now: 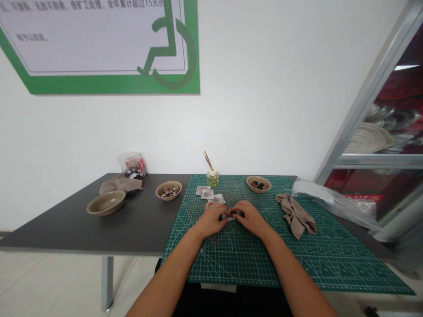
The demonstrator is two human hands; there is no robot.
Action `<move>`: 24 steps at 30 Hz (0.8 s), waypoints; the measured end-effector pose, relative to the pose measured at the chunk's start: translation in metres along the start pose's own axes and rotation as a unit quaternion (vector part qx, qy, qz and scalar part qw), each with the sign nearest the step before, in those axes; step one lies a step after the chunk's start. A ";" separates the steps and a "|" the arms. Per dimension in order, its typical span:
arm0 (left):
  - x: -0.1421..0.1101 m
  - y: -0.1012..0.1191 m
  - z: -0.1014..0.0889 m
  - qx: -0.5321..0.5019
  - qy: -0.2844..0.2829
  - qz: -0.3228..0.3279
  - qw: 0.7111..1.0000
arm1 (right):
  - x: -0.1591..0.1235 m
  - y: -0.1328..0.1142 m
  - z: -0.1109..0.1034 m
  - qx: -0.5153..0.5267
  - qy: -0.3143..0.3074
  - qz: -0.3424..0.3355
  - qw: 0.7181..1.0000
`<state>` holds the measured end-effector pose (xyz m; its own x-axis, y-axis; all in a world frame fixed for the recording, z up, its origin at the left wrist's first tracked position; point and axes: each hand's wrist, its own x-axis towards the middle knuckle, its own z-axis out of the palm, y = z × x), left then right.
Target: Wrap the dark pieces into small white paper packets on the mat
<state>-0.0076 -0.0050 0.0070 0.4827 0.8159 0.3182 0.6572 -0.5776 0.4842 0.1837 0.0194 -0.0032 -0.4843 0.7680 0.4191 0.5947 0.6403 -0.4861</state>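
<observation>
Bare forearms [172, 277] cross a gridded green mat [231, 264]. The left hand [211, 219] and right hand [251, 219] pinch a small greyish piece [230, 217] between narrowed fingertips, seemingly mid-work. Beyond lie thin square cards [207, 193]; smooth round bowls [258, 191] hold remaining loose chips [169, 191].

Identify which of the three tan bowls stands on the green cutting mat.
The rightmost bowl, holding dark pieces, stands on the green cutting mat; the left bowl and the middle bowl stand on the dark tabletop.
</observation>
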 end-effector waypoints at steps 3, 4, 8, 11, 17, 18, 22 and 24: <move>0.000 -0.001 0.000 0.003 -0.001 -0.001 1.000 | 0.001 0.003 0.000 -0.028 0.029 0.026 0.999; 0.000 -0.001 0.001 0.004 0.001 -0.001 1.000 | 0.000 0.003 0.000 -0.032 0.033 0.034 0.998; 0.000 -0.003 0.002 0.000 0.007 0.003 1.000 | -0.001 0.001 -0.001 -0.004 0.003 0.012 1.000; 0.001 -0.003 0.002 -0.004 0.004 0.004 1.000 | 0.000 -0.001 0.000 0.006 0.003 -0.006 1.000; 0.001 -0.004 0.001 0.005 0.016 0.001 1.000 | -0.001 0.004 0.000 -0.013 0.035 0.029 0.999; 0.001 -0.004 0.002 0.005 0.016 0.001 1.000 | -0.001 0.004 0.000 -0.004 0.022 0.024 0.999; 0.001 -0.005 0.002 0.005 0.013 0.003 1.000 | 0.002 0.004 0.003 0.009 0.006 0.020 1.000; 0.001 -0.006 0.003 0.004 0.012 0.004 1.000 | 0.002 0.005 0.003 -0.014 0.030 0.044 0.998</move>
<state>-0.0092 -0.0009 0.0022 0.4733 0.8118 0.3419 0.6583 -0.5839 0.4751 0.1837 0.0241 -0.0068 -0.3909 0.8179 0.4222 0.6515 0.5699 -0.5008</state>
